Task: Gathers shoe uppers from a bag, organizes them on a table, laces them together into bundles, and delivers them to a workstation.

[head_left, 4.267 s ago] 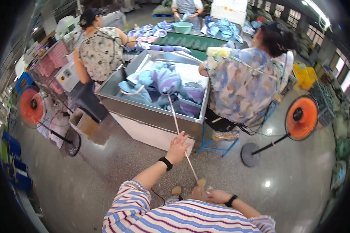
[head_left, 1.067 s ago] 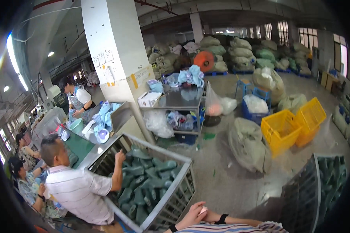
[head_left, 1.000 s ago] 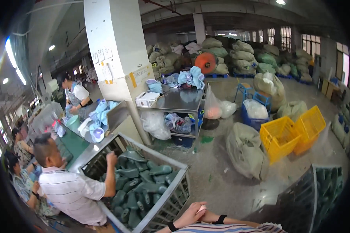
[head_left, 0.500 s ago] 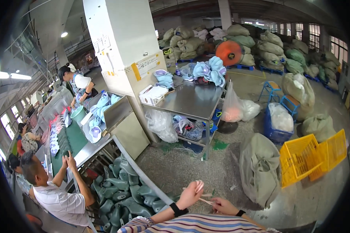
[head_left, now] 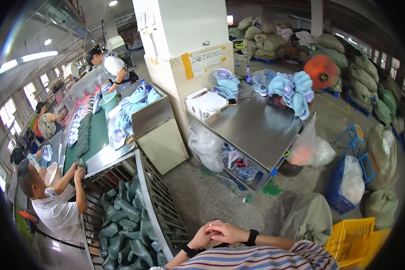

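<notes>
Head view: both hands are seen low in the middle, meeting in front of a striped sleeve (head_left: 256,261).
Left hand (head_left: 203,235): curled up, black band on the wrist, tucked under the other hand.
Right hand (head_left: 229,232): laid across the left one with fingers pointing left, black watch (head_left: 252,237) on the wrist.
Grip state: the hands are pressed together. Whether anything small is pinched between them can't be told, as nothing is seen sticking out.
Nearest thing: a wire cage bin (head_left: 155,204) packed with dark green shoe lasts (head_left: 126,225), found just left of the hands.
Direction from hands: the bin is set to the left and a bit ahead, with its near corner close by the left wrist.
Long axis: the bin's side rail is run from near the left forearm away up the frame, towards the steel bench (head_left: 101,157) beyond it.
Nearer hand: the left one, clearly. The right would have to be brought across the body.
Other side: a grey sack (head_left: 308,218) and a yellow crate (head_left: 351,238) are parked to the right of the right forearm, near but not touched.
Ahead: the speckled floor (head_left: 207,198) is seen between the hands and a steel table (head_left: 256,128), which is well apart from both.
Other people: a seated co-worker (head_left: 54,207) is placed at the bin's far left with both hands up on the bench edge, well away from the wearer's hands.
</notes>
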The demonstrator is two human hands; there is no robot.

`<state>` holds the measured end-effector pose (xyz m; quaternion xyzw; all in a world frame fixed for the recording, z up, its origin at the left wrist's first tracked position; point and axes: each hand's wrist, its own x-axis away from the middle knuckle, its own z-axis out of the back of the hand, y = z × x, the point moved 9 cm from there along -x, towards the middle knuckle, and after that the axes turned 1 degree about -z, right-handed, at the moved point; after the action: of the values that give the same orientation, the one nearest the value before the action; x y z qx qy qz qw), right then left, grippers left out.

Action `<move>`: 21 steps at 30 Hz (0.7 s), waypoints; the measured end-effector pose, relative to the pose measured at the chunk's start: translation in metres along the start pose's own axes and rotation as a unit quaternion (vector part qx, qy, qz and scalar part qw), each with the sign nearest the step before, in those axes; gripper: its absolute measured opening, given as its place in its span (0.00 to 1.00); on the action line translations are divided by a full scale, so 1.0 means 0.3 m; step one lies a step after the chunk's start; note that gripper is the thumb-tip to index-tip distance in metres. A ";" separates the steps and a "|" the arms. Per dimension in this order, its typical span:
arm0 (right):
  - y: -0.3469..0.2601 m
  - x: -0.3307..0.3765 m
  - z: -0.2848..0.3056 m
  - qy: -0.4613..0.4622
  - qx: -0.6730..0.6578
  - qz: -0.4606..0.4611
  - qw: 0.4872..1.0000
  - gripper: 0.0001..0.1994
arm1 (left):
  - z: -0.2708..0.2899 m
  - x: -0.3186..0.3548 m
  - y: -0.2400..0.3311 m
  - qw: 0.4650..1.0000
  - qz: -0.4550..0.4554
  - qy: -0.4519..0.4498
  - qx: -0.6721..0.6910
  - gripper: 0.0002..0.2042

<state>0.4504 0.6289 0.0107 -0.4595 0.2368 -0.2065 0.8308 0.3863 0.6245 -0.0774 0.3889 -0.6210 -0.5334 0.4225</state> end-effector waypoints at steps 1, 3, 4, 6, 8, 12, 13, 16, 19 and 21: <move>0.051 -0.040 0.027 -0.001 -0.003 -0.045 0.999 0.16 | 0.040 -0.047 -0.009 1.000 -0.007 0.013 -0.006 0.19; 0.120 -0.117 0.107 0.024 -0.021 -0.042 0.999 0.16 | 0.111 -0.157 0.004 1.000 0.019 0.016 0.000 0.15; 0.149 -0.153 0.190 0.038 -0.021 -0.068 0.997 0.15 | 0.149 -0.227 0.021 0.999 0.012 0.040 -0.020 0.13; 0.238 -0.219 0.326 0.039 -0.017 -0.108 0.993 0.22 | 0.222 -0.336 0.039 0.995 0.037 0.081 0.050 0.11; 0.285 -0.293 0.440 0.061 0.016 -0.096 0.993 0.28 | 0.273 -0.458 0.045 0.996 0.019 0.077 0.041 0.12; 0.392 -0.430 0.494 0.046 0.061 -0.033 0.997 0.41 | 0.222 -0.605 0.280 0.967 0.006 0.007 0.256 0.18; 0.406 -0.466 0.475 0.028 0.018 -0.014 0.999 0.40 | 0.219 -0.628 0.237 0.980 0.002 -0.046 0.195 0.26; 0.576 -0.560 0.501 0.032 0.040 -0.090 0.995 0.25 | 0.295 -0.690 0.271 0.980 0.079 -0.161 -0.085 0.29; 0.857 -0.607 0.548 0.022 -0.031 -0.172 0.984 0.08 | 0.406 -0.777 0.268 0.958 0.068 -0.188 -0.204 0.26; 0.902 -0.697 0.790 0.170 -0.044 -0.144 0.974 0.06 | 0.557 -0.826 0.338 0.974 0.026 -0.040 -0.223 0.23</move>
<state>0.4547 1.0372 -0.0695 -0.4830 0.3147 -0.3883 0.7190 0.3104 0.9245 -0.0163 0.2466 -0.5127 -0.6627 0.4870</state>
